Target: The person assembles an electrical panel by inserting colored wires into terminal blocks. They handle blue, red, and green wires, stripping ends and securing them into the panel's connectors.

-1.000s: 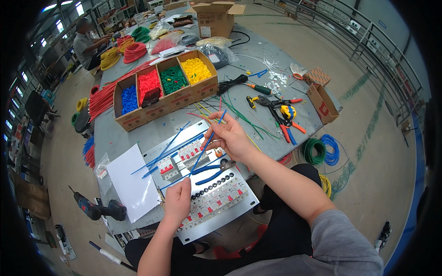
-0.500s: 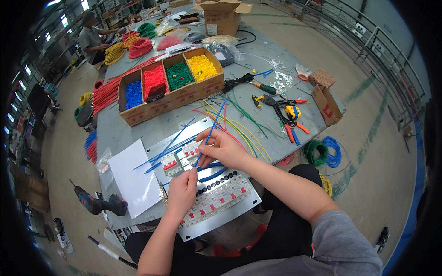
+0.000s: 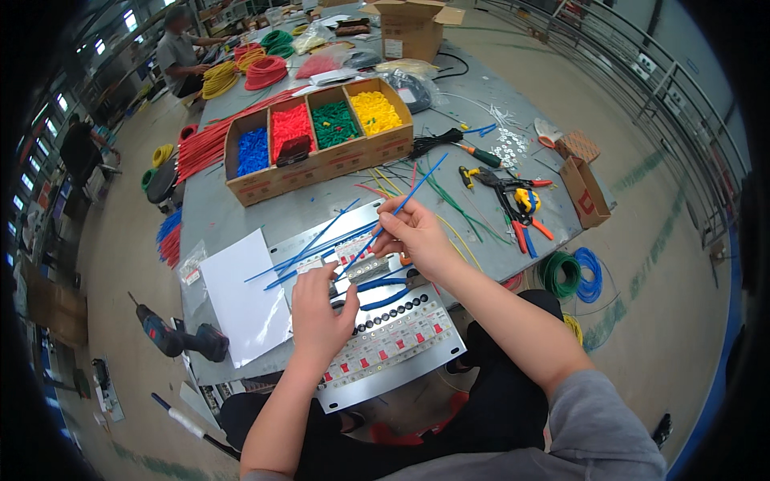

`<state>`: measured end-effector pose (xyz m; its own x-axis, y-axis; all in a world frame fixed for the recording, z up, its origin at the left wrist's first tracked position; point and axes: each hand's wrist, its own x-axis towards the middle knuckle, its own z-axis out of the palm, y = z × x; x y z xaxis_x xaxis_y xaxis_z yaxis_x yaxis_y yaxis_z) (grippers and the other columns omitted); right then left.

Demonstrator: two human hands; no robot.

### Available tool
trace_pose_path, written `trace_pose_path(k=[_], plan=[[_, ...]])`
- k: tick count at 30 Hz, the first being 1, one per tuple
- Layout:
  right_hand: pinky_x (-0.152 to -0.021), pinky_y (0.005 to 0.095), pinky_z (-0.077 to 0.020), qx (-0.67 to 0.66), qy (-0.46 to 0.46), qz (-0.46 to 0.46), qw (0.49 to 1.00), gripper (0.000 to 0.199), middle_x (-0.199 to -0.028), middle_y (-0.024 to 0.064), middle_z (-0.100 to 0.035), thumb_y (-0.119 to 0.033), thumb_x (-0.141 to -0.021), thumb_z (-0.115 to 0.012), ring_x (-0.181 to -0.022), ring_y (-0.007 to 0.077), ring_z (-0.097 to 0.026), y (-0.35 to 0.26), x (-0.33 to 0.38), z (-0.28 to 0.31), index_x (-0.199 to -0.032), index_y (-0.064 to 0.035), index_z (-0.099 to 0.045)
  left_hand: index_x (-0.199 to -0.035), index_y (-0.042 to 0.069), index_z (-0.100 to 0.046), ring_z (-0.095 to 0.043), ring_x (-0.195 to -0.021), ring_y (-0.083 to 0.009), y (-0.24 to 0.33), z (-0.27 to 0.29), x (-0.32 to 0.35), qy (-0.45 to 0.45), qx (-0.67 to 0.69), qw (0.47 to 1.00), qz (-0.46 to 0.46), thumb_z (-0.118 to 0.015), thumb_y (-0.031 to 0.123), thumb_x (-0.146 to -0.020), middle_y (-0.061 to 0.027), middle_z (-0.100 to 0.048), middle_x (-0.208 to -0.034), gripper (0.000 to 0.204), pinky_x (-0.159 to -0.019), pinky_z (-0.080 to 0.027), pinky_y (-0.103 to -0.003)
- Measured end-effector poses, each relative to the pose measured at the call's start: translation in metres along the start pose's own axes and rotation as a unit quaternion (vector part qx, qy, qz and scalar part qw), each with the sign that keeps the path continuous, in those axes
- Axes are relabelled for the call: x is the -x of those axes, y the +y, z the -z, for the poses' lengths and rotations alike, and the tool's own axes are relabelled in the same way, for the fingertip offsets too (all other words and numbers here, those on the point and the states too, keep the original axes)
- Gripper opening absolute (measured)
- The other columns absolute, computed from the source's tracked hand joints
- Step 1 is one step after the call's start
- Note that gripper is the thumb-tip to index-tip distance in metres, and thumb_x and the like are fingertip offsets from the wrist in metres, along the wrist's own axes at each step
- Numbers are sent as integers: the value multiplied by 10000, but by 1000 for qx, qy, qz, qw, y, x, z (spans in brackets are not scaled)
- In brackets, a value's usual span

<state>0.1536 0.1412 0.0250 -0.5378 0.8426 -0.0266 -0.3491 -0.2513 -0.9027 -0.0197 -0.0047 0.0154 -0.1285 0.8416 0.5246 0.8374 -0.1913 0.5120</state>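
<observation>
Pinched in my right hand is a blue wire, slanting up to the right with its lower end over the circuit breakers. My left hand has its thumb and fingers apart, with nothing seen between them, over the metal mounting plate. Between the hands, blue-handled pliers lie on the plate. A row of breakers with red switches runs along the near side, beside a row of black round parts. More blue wires lie across the plate's far left.
Beyond the plate stands a cardboard box of blue, red, green and yellow caps. Wire strippers, a tape measure and a screwdriver lie right. White paper and a drill are left. A person sits far left.
My left hand has let go of the wire's lower end and spread its fingers. My right hand has moved slightly right with the wire. The view has shifted a little.
</observation>
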Motion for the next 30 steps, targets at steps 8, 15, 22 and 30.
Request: trace_pose_path(k=[8, 15, 22, 30], plan=[[-658, 285, -602, 66, -11, 20, 998, 230, -908, 62, -674, -248, -1051, -628, -757, 139, -704, 4, -9, -23, -1141, -39, -598, -995, -13, -668, -620, -837, -322, -12, 0, -4, -17, 94, 993, 75, -608, 94, -985, -156, -653, -875, 123, -771, -487, -402], [-655, 272, -572, 60, 124, -18, 990, 262, -904, 22, -610, -299, -1071, -565, -777, 107, -635, -9, -42, 9, -1140, -51, -609, -1016, -2, -729, -661, -899, -323, -87, 37, -25, -65, -48, 992, 101, -649, 128, -958, -158, -709, -951, 164, -820, -528, -408], [-681, 311, -539, 237, 201, 6, 951, 424, -1123, 71, -574, -206, -967, -637, -881, 154, -635, -4, -47, 13, -1329, -36, -497, -990, 98, -799, -674, -875, -341, -140, 41, -22, -76, -170, 964, 188, -665, 126, -904, -149, -746, -858, 162, -776, -558, -464], [-821, 393, -542, 516, 98, 25, 851, 242, -992, 149, -700, -194, -928, -647, -889, 292, -681, -7, -31, 49, -1078, -4, -654, -1092, 87, -741, -584, -1145, -326, -159, 30, -5, -105, -195, 961, 163, -680, 73, -857, -100, -683, -1159, 243, -961, -469, -447]])
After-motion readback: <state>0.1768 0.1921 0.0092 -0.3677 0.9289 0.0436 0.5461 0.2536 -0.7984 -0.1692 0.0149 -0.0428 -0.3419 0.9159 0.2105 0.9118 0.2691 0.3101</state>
